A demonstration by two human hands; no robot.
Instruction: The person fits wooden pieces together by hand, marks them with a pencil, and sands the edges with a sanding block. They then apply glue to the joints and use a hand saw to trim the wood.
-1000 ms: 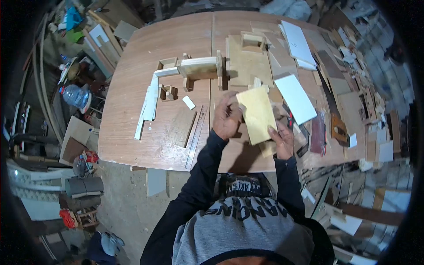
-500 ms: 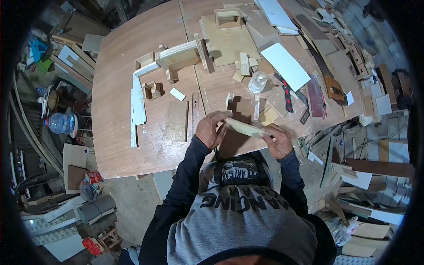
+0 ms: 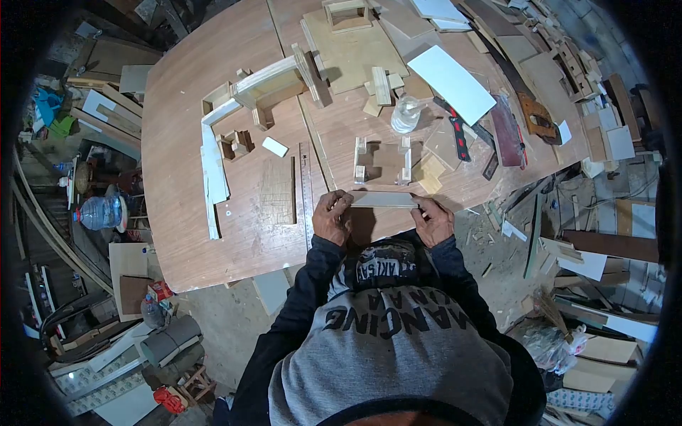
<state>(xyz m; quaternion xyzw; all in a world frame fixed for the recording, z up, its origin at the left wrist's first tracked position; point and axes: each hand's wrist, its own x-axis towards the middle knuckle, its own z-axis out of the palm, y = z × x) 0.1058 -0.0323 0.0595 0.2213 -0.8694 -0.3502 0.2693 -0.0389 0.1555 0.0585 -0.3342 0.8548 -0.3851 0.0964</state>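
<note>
Between my two hands a thin wooden board (image 3: 384, 199) is held level by its ends, above the table's near edge. The fingers of my left hand (image 3: 332, 217) are closed on its left end. My right hand (image 3: 433, 221) pinches the right end. Just beyond the board stands a small wooden frame (image 3: 383, 160) with short blocks at its corners. To the left of my left hand lie a steel ruler (image 3: 305, 184) and a flat wood piece (image 3: 278, 190).
On the wooden table (image 3: 185, 163) stand a joined wooden assembly (image 3: 266, 84) and a clear plastic container (image 3: 406, 115). Toward the right lie a white panel (image 3: 453, 85), a red-black cutter (image 3: 459, 138) and a handsaw (image 3: 538, 119). Wood offcuts litter the floor at right.
The board has turned from a slant to nearly level, and my right hand has come slightly left and inward. The small frame beyond it is now more fully visible. The view has shifted a little.
</note>
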